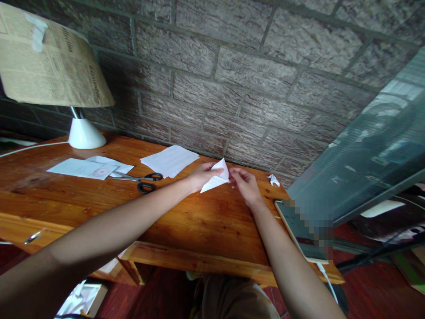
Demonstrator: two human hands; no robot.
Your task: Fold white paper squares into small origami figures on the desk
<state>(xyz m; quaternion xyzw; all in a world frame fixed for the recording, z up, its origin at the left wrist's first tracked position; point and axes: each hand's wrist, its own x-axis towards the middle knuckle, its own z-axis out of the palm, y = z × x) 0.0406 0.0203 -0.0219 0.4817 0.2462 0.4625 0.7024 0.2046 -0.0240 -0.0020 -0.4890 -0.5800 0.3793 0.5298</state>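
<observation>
A white sheet of paper (217, 179), folded to a pointed shape, is held up just above the wooden table. My left hand (202, 177) grips it from the left, thumb across its front and fingers behind. At its right edge, the bent fingers of my right hand (244, 182) are closed on the paper's side; the fingertips are partly hidden. Left of my hands lies a loose stack of printed sheets (170, 160). Black-handled scissors (146, 181) rest nearby, their blades partly under paper slips (83, 168), one with a red stamp. A small folded paper piece (274, 180) sits to the right.
The wooden table (199, 226) runs along a grey brick wall (206, 84). A lamp (86, 133) with a newsprint shade stands at the left. A tablet (299, 230) with a white cable lies on the right edge, beside a glass panel (365, 150). Below left is a box (96, 299) of papers.
</observation>
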